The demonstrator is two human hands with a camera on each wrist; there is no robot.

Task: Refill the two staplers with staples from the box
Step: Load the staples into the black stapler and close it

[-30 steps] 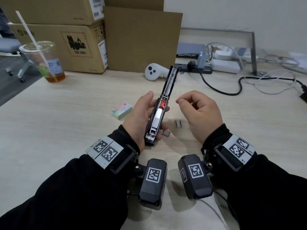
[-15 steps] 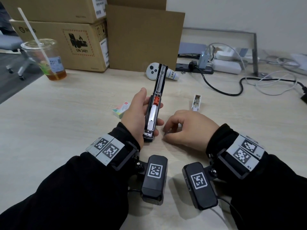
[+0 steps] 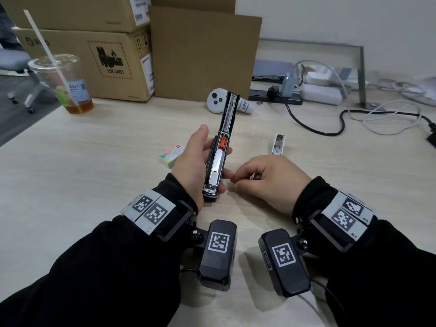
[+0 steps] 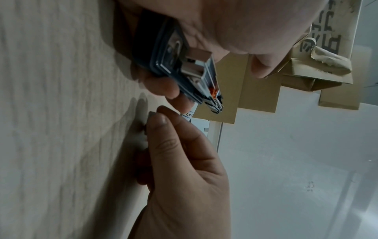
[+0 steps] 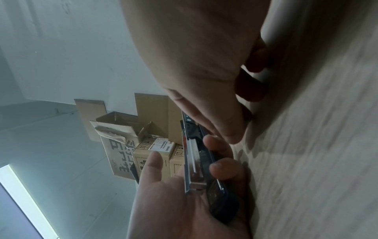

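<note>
My left hand [image 3: 206, 148] grips a black stapler [image 3: 218, 161], swung open flat and pointing away from me. Its metal staple channel and orange pusher [image 3: 223, 142] face up. The stapler shows close up in the left wrist view [image 4: 184, 64] and in the right wrist view [image 5: 194, 161]. My right hand [image 3: 238, 181] is down on the table just right of the stapler's near end, fingers curled, thumb and index pinching a staple strip [image 3: 252, 177] that barely shows. A small white stapler [image 3: 279, 143] lies open beyond it. The staple box [image 3: 171, 155] lies partly behind my left hand.
A plastic cup [image 3: 68, 90] with a straw stands at the far left, in front of stacked cardboard boxes [image 3: 94, 62]. A white controller [image 3: 215, 100] lies behind the stapler. A power strip [image 3: 276, 96], chargers and cables [image 3: 330, 128] crowd the back right.
My right hand dropped from beside the raised stapler to the table, covering the loose staple strips. My left hand turned the stapler straighter. The white stapler came into view.
</note>
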